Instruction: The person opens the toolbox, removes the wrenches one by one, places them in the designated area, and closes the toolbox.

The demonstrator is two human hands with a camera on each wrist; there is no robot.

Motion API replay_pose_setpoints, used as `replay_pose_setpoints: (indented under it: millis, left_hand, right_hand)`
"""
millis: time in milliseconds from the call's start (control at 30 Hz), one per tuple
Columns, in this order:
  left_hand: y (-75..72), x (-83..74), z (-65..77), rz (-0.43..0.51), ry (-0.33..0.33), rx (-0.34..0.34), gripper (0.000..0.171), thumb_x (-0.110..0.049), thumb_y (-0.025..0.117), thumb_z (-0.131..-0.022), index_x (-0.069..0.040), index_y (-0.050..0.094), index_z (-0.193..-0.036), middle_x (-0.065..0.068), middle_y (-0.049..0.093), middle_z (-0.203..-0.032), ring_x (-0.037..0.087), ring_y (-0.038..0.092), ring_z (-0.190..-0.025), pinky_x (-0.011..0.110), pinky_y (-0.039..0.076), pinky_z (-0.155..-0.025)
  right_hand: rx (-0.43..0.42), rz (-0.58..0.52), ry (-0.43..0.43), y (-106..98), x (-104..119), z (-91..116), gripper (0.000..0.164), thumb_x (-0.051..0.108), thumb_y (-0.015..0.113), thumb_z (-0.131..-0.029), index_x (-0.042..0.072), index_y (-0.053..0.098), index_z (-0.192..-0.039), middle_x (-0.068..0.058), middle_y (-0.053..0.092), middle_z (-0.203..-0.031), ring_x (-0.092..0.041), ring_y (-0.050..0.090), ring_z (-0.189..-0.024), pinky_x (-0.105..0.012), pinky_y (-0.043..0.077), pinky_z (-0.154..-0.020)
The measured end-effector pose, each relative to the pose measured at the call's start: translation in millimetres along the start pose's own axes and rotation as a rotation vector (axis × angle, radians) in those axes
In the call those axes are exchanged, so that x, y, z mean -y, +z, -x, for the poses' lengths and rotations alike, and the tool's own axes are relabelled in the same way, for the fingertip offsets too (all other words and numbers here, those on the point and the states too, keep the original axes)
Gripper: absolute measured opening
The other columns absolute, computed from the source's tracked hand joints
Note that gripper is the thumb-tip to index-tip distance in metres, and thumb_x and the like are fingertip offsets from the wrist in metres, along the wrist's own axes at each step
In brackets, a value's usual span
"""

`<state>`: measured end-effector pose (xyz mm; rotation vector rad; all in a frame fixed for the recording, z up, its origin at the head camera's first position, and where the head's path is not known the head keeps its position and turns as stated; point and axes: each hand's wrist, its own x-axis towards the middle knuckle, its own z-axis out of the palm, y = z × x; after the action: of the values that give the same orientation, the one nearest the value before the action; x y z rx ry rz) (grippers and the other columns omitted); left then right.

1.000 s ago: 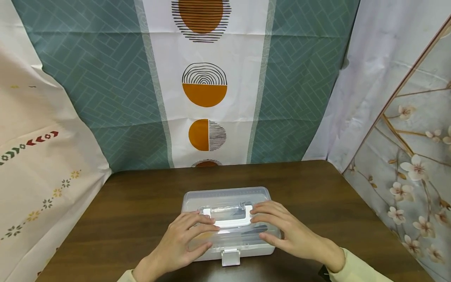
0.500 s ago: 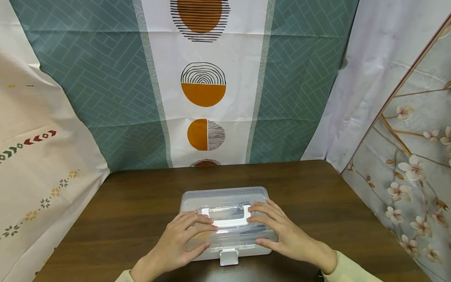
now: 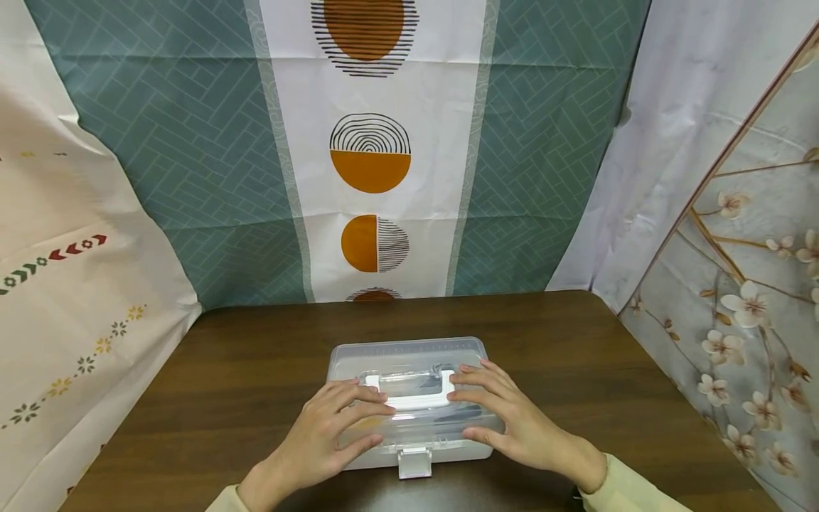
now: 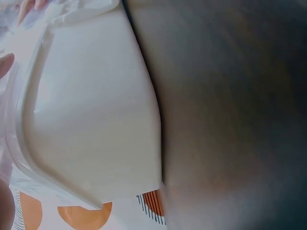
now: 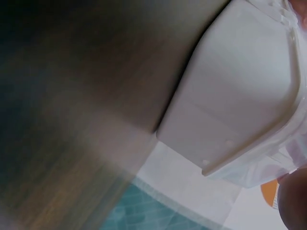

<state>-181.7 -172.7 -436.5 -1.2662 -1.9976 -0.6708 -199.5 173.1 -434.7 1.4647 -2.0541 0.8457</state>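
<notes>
At the far left a cream cloth [image 3: 77,284] hangs beside the desk [image 3: 256,370]. My left grip [image 3: 329,429] lies over the left part of the box [image 3: 414,432], fingers apart, tips by the handle [image 3: 419,402] (whether they touch it, I cannot tell). The box sits on the desk between my two grips, its latch [image 3: 414,464] facing me. My right grip [image 3: 512,419], fingers also apart, lies over the box's right part. Farther right hangs a flowered cloth [image 3: 736,355].
</notes>
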Motion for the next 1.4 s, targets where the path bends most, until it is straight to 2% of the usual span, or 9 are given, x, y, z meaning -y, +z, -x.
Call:
replay_pose_setpoints:
  millis: [233,400,533,633,833,967,1100,1200,1400]
  left_hand:
    - [-3.7,-1.8,-2.3,0.036,0.006,0.007,0.035,-0.032,0.076,-0.095,-0.022,0.073,-0.128,-0.004,0.069,-0.126,0.016,0.064,-0.116,0.032,0.038,-0.113]
    - [-9.3,-2.1,-8.8,0.047,0.001,0.017,0.037,-0.030,0.078,-0.092,-0.021,0.073,-0.128,-0.003,0.070,-0.126,0.017,0.064,-0.117,0.031,0.039,-0.112]
    - [-14.2,-1.0,-14.0,0.051,-0.039,0.045,0.039,-0.030,0.079,-0.092,-0.023,0.072,-0.130,-0.003,0.070,-0.127,0.020,0.062,-0.120,0.027,0.038,-0.111]
    - [-17.2,0.4,-19.1,0.046,-0.038,0.048,0.037,-0.032,0.076,-0.095,-0.022,0.072,-0.130,-0.003,0.069,-0.127,0.019,0.063,-0.119,0.026,0.041,-0.109]
    - [-21.0,-0.9,-23.9,-0.072,0.017,-0.005,0.032,-0.036,0.064,-0.104,-0.019,0.072,-0.130,0.000,0.069,-0.125,0.021,0.063,-0.117,0.035,0.043,-0.105]
    - [-22.3,-2.0,-21.3,-0.131,0.040,-0.048,0.034,-0.039,0.059,-0.107,-0.018,0.073,-0.130,0.001,0.068,-0.126,0.023,0.062,-0.115,0.040,0.041,-0.101]
    - [-22.7,0.2,-17.2,-0.170,0.071,-0.058,0.038,-0.043,0.059,-0.106,-0.018,0.072,-0.132,0.007,0.065,-0.130,0.027,0.060,-0.117,0.044,0.039,-0.102]
    - [-22.9,3.1,-15.3,-0.205,0.103,-0.052,0.040,-0.044,0.058,-0.106,-0.019,0.071,-0.135,0.011,0.064,-0.133,0.031,0.058,-0.119,0.048,0.039,-0.104]
    - [-25.0,7.6,-16.6,-0.310,0.186,-0.078,0.034,-0.032,0.052,-0.110,-0.016,0.073,-0.132,0.013,0.067,-0.130,0.032,0.062,-0.117,0.050,0.044,-0.099]
  right_hand:
    - [-0.004,0.007,-0.029,-1.1,3.2,-1.5,0.042,0.027,0.069,-0.101,0.008,0.062,-0.139,-0.014,0.056,-0.145,-0.035,0.047,-0.139,-0.044,0.015,-0.128]
    - [-0.009,0.033,-0.034,-4.4,3.2,-6.1,0.037,0.030,0.059,-0.107,0.008,0.063,-0.137,-0.014,0.058,-0.143,-0.036,0.049,-0.136,-0.044,0.017,-0.127]
    - [-0.014,0.024,-0.013,-9.1,3.1,-12.6,0.033,0.029,0.058,-0.108,0.010,0.064,-0.135,-0.013,0.059,-0.141,-0.035,0.051,-0.134,-0.045,0.019,-0.126]
    - [-0.015,0.012,0.019,-12.6,3.1,-16.7,0.030,0.027,0.059,-0.107,0.012,0.064,-0.133,-0.011,0.060,-0.140,-0.034,0.051,-0.135,-0.044,0.021,-0.125]
    - [-0.002,-0.006,0.097,-16.1,2.1,-23.5,0.033,0.012,0.069,-0.097,0.014,0.065,-0.131,-0.008,0.061,-0.139,-0.034,0.050,-0.135,-0.043,0.024,-0.123]
    - [0.011,-0.010,0.152,-19.9,1.7,-31.3,0.038,0.006,0.071,-0.092,0.015,0.066,-0.129,-0.006,0.062,-0.138,-0.032,0.051,-0.135,-0.048,0.028,-0.121]
    - [0.019,-0.012,0.185,-24.8,0.2,-38.0,0.036,0.006,0.071,-0.093,0.015,0.066,-0.128,-0.006,0.063,-0.137,-0.030,0.052,-0.134,-0.049,0.031,-0.119]
    - [0.024,-0.018,0.207,-27.8,-0.6,-41.5,0.036,0.007,0.071,-0.094,0.016,0.066,-0.128,-0.006,0.064,-0.137,-0.029,0.052,-0.134,-0.046,0.032,-0.119]
    - [0.036,-0.022,0.234,-30.0,-1.3,-44.5,0.034,0.008,0.069,-0.096,0.016,0.067,-0.130,-0.005,0.064,-0.139,-0.030,0.052,-0.136,-0.048,0.034,-0.118]
